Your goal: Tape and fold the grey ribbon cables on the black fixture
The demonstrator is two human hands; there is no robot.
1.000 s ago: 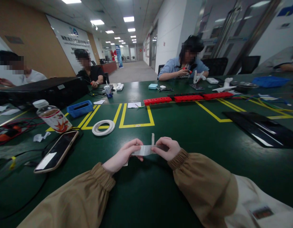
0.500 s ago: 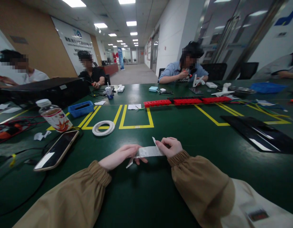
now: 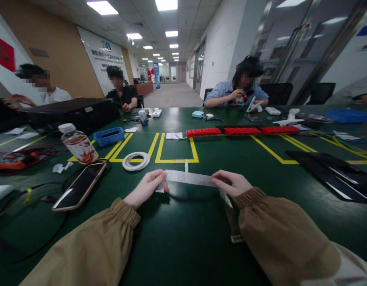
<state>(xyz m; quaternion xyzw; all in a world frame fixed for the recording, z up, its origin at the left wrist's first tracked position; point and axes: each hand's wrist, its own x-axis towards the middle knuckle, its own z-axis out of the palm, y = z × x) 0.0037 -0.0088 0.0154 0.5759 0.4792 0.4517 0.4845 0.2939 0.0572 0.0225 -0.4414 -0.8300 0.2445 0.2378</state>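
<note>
A whitish-grey flat ribbon cable point(image 3: 198, 179) with fine lengthwise lines is stretched between my hands above the green table. My left hand point(image 3: 149, 186) pinches it near one end, where a short bit folds down below the fingers. Thumb and fingers of my right hand point(image 3: 232, 182) grip the strip farther along. From there the rest hangs below the hand, ending in a pale edge near the sleeve. A narrow whitish tab point(image 3: 186, 167) sticks up from the middle of the stretched part.
Left of my hands are a roll of white tape point(image 3: 136, 161), a phone point(image 3: 80, 186), a drink bottle point(image 3: 79, 145) and a blue bin point(image 3: 108, 136). Ahead lie red strips point(image 3: 243, 130); at right, a black panel point(image 3: 329, 172). Several people sit around the table.
My hands have moved apart, my right hand to the right. The ribbon cable is now stretched longer between them, and a hanging length shows below my right hand. The view has shifted slightly left.
</note>
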